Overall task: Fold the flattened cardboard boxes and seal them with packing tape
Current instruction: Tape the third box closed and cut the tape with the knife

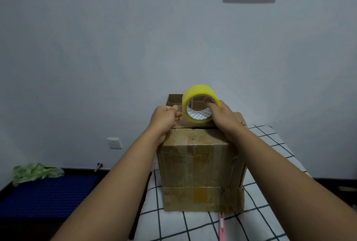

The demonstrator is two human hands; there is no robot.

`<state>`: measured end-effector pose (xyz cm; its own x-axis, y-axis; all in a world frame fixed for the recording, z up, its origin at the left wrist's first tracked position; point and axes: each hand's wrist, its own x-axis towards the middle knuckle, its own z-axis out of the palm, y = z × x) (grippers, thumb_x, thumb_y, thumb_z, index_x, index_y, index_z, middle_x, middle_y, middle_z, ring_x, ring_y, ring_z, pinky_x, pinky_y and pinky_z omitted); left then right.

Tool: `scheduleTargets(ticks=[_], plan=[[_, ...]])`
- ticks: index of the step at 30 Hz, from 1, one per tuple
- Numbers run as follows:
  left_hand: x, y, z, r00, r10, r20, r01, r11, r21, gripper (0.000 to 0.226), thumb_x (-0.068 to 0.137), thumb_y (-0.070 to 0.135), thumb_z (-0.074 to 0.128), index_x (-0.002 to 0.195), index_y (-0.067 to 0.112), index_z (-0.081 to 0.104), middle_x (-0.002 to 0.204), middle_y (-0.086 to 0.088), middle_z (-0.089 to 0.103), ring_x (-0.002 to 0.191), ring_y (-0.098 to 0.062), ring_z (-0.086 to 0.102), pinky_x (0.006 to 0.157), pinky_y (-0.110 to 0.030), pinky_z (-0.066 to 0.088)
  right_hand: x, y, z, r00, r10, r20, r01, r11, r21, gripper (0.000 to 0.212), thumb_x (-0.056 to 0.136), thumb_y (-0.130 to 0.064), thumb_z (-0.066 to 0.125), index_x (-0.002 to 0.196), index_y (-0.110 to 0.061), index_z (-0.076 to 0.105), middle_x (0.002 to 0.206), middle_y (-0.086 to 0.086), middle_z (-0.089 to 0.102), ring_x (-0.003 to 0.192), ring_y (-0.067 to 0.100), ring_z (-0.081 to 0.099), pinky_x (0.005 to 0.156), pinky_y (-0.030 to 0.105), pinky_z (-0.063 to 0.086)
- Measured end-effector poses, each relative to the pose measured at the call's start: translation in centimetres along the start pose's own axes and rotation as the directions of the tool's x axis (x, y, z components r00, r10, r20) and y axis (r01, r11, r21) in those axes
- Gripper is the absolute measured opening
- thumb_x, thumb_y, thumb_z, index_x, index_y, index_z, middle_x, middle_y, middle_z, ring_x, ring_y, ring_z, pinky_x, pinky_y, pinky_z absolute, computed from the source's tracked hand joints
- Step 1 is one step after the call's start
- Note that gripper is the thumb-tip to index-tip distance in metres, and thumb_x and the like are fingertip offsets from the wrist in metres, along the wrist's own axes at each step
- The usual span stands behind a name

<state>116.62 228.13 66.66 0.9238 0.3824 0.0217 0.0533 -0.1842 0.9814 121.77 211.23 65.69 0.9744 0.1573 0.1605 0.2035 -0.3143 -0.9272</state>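
Fingers (207,103) of my right hand (222,117) grip yellow packing tape roll (200,103) upright atop brown cardboard box (201,165).
Left hand (164,118) fingers pinch beside roll; box stands on checked worktop (270,198).

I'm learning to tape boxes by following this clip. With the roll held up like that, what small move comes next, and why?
Probably pull the left hand leftward to draw tape off the yellow tape roll, which the right hand grips above the cardboard box. The left fingers pinch at the roll's edge, and the top seam looks open.
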Motion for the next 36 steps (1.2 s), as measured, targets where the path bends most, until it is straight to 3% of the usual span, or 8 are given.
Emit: scheduleTargets(ticks=[5, 7, 11, 15, 20, 27, 32, 36], plan=[[0.2, 0.7, -1.2, 0.999, 0.022, -0.038, -0.019, 0.997, 0.073, 0.036, 0.1, 0.02, 0.051, 0.068, 0.009, 0.06, 0.066, -0.006, 0.058, 0.061, -0.016, 0.051, 0.064, -0.029, 0.045, -0.1, -0.3, 0.1, 0.996, -0.061, -0.069, 0.057, 0.996, -0.064, 0.023, 0.098, -0.028, 0.048, 0.111, -0.011, 0.059, 0.107, 0.008, 0.061, 0.097, 0.023, 0.056, 0.08, 0.038, 0.045], [0.3, 1.1, -2.1, 0.998, 0.018, -0.066, -0.013, 0.997, 0.076, 0.034, 0.101, 0.017, 0.051, 0.069, 0.007, 0.058, 0.064, -0.005, 0.055, 0.057, -0.014, 0.048, 0.056, -0.024, 0.045, -0.1, -0.2, -0.2, 0.989, -0.058, -0.138, 0.05, 0.997, -0.059, 0.018, 0.097, -0.02, 0.047, 0.109, -0.01, 0.057, 0.105, 0.008, 0.061, 0.094, 0.023, 0.054, 0.067, 0.032, 0.042], [0.5, 0.3, -3.5, 0.997, -0.036, -0.061, 0.04, 0.998, 0.052, 0.03, 0.1, 0.013, 0.051, 0.072, 0.004, 0.057, 0.068, -0.008, 0.055, 0.057, -0.014, 0.049, 0.054, -0.022, 0.046, 0.0, 0.0, -0.5, 0.986, -0.039, -0.161, 0.038, 0.999, -0.01, 0.016, 0.096, -0.019, 0.051, 0.112, -0.018, 0.052, 0.106, 0.002, 0.06, 0.098, 0.02, 0.056, 0.063, 0.026, 0.041], [0.5, -1.4, -3.5, 0.994, -0.087, -0.06, 0.087, 0.996, 0.004, 0.025, 0.096, 0.013, 0.056, 0.074, 0.004, 0.062, 0.076, -0.011, 0.059, 0.065, -0.016, 0.051, 0.064, -0.025, 0.046, -0.1, -0.3, -0.3, 0.988, 0.0, -0.152, 0.008, 0.999, 0.05, 0.021, 0.097, -0.022, 0.056, 0.118, -0.021, 0.054, 0.111, 0.002, 0.06, 0.1, 0.019, 0.058, 0.063, 0.023, 0.044], [0.7, -1.7, -3.9, 0.991, -0.128, -0.039, 0.123, 0.985, -0.124, 0.023, 0.098, 0.016, 0.057, 0.078, 0.006, 0.063, 0.077, -0.007, 0.062, 0.071, -0.014, 0.057, 0.068, -0.022, 0.05, -0.5, -0.7, -0.5, 0.99, 0.003, -0.14, 0.001, 1.0, 0.028, 0.02, 0.094, -0.024, 0.059, 0.107, -0.009, 0.062, 0.102, 0.009, 0.065, 0.08, 0.013, 0.056, 0.06, 0.028, 0.043], [0.5, -0.5, -5.4, 0.989, -0.136, -0.064, 0.128, 0.985, -0.112, 0.029, 0.1, 0.009, 0.051, 0.071, 0.004, 0.054, 0.071, -0.009, 0.054, 0.068, -0.017, 0.057, 0.084, -0.035, 0.056, -0.6, -0.8, -0.8, 0.987, -0.026, -0.161, 0.038, 0.997, 0.069, 0.015, 0.088, -0.012, 0.058, 0.102, -0.007, 0.058, 0.099, 0.012, 0.063, 0.087, 0.022, 0.058, 0.067, 0.033, 0.046], [0.3, -1.6, -5.6, 0.983, -0.163, -0.085, 0.154, 0.982, -0.105, 0.031, 0.099, 0.012, 0.053, 0.069, 0.006, 0.051, 0.067, -0.009, 0.05, 0.064, -0.017, 0.054, 0.07, -0.029, 0.057, -0.5, -0.6, -0.8, 0.987, -0.019, -0.161, 0.036, 0.994, 0.104, 0.014, 0.086, -0.009, 0.062, 0.097, -0.016, 0.056, 0.102, 0.012, 0.063, 0.095, 0.026, 0.06, 0.075, 0.039, 0.05], [0.0, -3.2, -5.3, 0.973, -0.215, -0.083, 0.197, 0.963, -0.185, 0.028, 0.098, 0.013, 0.057, 0.071, 0.005, 0.056, 0.067, -0.008, 0.053, 0.063, -0.016, 0.055, 0.057, -0.022, 0.056, -0.5, -0.4, -1.0, 0.991, -0.008, -0.137, 0.023, 0.993, 0.112, 0.021, 0.089, -0.004, 0.059, 0.106, -0.016, 0.059, 0.104, 0.007, 0.063, 0.099, 0.024, 0.06, 0.079, 0.038, 0.051]])
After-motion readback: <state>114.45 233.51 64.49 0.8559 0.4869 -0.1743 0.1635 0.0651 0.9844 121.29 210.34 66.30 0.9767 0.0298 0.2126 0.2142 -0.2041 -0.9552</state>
